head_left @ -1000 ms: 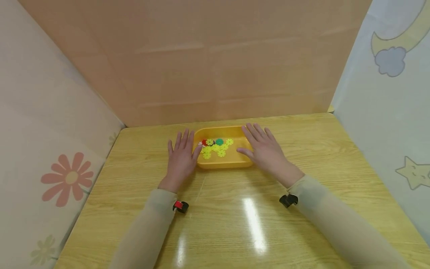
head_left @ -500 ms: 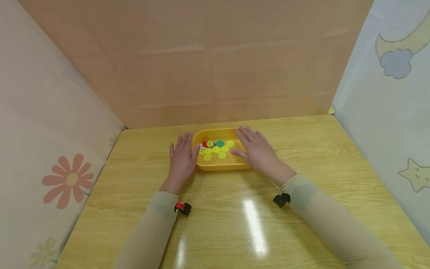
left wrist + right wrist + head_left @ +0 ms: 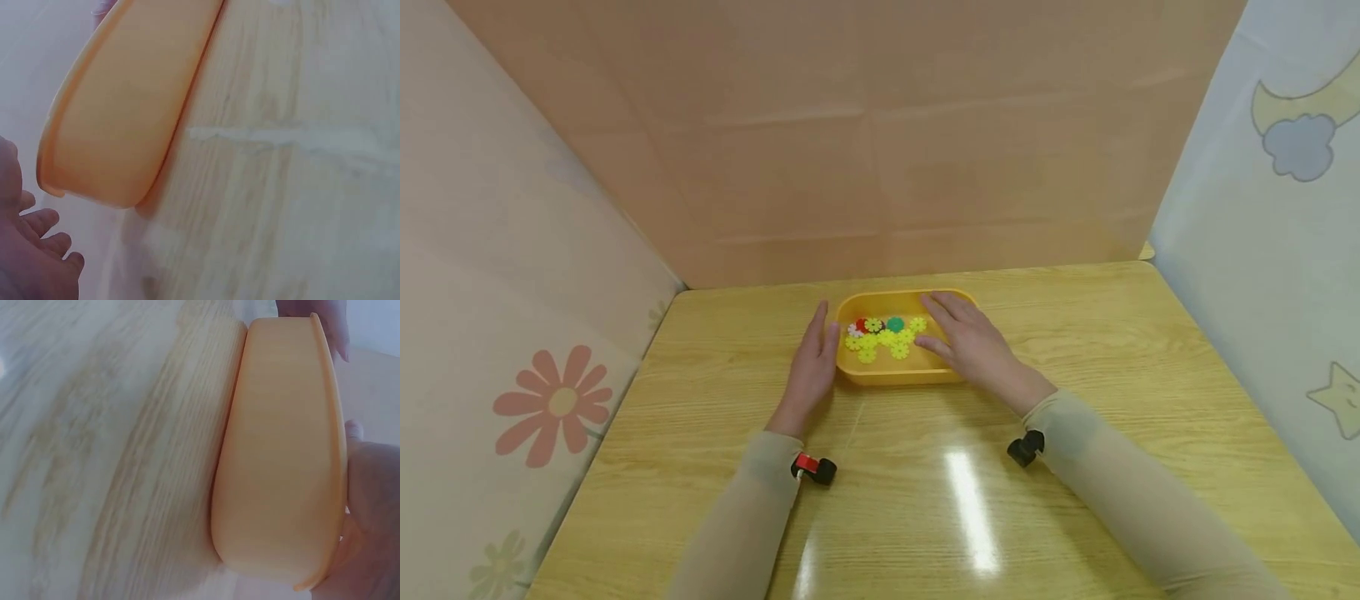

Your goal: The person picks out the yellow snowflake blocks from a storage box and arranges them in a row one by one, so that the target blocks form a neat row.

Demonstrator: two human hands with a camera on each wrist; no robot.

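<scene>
A shallow yellow-orange plastic tray lies on the wooden table in the head view. Inside, mostly toward its left half, are several yellow flower-shaped plastic discs, with a green disc, a red one and a white one. My left hand stands on edge beside the tray's left end, fingers straight. My right hand lies over the right end, fingers loosely extended toward the far rim and thumb over the inside. In the right wrist view it overlaps the tray's rim.
The wooden table reaches a brown-covered board close behind the tray. White panels with printed flowers on the left and a moon and star on the right flank the table. Dark cameras sit at both wrists.
The right hand has shifted left, farther over the tray's right end. My left hand has turned from palm-down onto its edge, its fingers drawn together beside the tray.
</scene>
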